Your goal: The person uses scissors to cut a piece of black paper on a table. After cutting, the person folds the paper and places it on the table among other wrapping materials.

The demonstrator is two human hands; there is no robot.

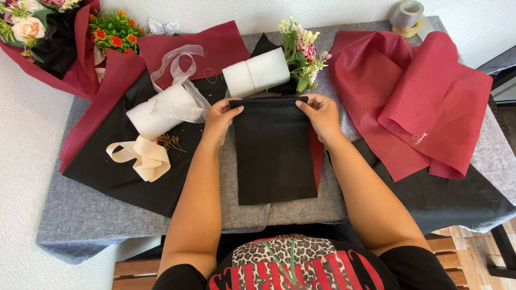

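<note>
Both forearms reach from the near edge to a folded black sheet of non-woven wrapping fabric (274, 153), pinched at its far corners.

It lies flat on the grey cloth-covered table (80, 215), between the left hand (220, 119) and right hand (321, 114), each closed on a top corner, thumb over, fingers under. It looks light, soft and limp, likely to sag if lifted by one point; the folded far edge seems the firmest hold. Just beyond the hands lies a white foam roll (257, 72) beside a small flower sprig (303, 51); a dark red wrapping sheet (430, 102) lies right of the right hand.
</note>
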